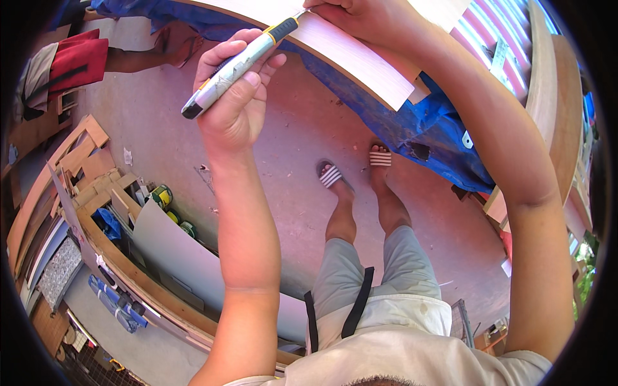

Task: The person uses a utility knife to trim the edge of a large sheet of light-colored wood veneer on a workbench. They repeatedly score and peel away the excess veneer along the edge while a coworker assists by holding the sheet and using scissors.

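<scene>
My left hand [235, 103] is wrapped round a utility knife [241, 67] with a silver body, black ends and yellow trim. The knife slants up to the right, its tip reaching the long edge of a pale wood-grain panel [360, 58]. Beside that tip, my right hand [360, 16] lies against the panel with fingers bent together. Its fingertips are partly cut off by the top of the view, and what they pinch, if anything, is hidden. A blue tarp [412, 141] hangs beneath the panel.
Another person's leg and red shorts [80, 61] show at upper left. Wooden frames [84, 141], offcuts, tins [161, 196] and a curved grey sheet [170, 248] stand at the left. Curved boards [566, 109] rise at the right. My striped sandals [331, 175] rest on the concrete floor [283, 154].
</scene>
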Action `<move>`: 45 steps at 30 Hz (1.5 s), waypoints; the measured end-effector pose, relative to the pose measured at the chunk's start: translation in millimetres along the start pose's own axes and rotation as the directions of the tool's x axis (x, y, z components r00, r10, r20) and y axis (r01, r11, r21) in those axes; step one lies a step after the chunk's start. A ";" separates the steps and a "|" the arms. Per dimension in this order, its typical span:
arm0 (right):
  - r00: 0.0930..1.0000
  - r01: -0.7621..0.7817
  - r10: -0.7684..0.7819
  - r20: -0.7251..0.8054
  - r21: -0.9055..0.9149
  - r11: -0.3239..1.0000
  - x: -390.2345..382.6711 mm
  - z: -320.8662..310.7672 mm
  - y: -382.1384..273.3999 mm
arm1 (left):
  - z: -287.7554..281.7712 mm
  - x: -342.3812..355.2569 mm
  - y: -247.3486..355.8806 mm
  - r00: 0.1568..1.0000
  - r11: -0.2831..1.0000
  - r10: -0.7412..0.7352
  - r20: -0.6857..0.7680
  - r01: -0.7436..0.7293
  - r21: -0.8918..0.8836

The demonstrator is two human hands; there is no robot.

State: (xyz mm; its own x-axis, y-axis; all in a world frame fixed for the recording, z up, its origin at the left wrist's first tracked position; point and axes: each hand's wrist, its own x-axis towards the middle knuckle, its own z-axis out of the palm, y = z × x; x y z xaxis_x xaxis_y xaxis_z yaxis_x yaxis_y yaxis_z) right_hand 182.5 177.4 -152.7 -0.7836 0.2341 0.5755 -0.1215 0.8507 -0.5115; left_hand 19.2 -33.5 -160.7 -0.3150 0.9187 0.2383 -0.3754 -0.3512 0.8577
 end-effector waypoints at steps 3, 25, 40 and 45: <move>1.000 0.000 0.000 -0.012 0.031 1.000 -6.5 -3.5 -4.5 | 7.5 -5.5 -2.2 1.000 1.000 -0.004 -0.010 0.004 0.004; 0.996 0.000 0.009 0.088 -0.106 0.994 -68.2 -40.5 -25.8 | 71.7 -51.2 -28.1 1.000 1.000 -0.011 -0.029 0.010 -0.027; 0.991 -0.029 0.044 0.124 -0.121 0.992 -124.6 -69.5 -48.4 | 117.4 -88.7 -44.3 0.997 0.998 -0.059 -0.051 0.059 0.003; 0.953 -0.161 0.176 0.246 -0.081 0.984 -155.3 -104.6 -95.0 | 159.1 -118.9 -33.4 0.981 0.984 -0.169 -0.092 0.174 0.047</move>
State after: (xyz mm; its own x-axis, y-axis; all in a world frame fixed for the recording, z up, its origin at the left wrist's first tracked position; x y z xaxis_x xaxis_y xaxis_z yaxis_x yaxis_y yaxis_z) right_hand 379.5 109.4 -126.8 -0.9181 0.2575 0.3014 0.0562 0.8372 -0.5440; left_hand 207.8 -102.2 -145.2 -0.3259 0.9443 0.0464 -0.3829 -0.1768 0.9067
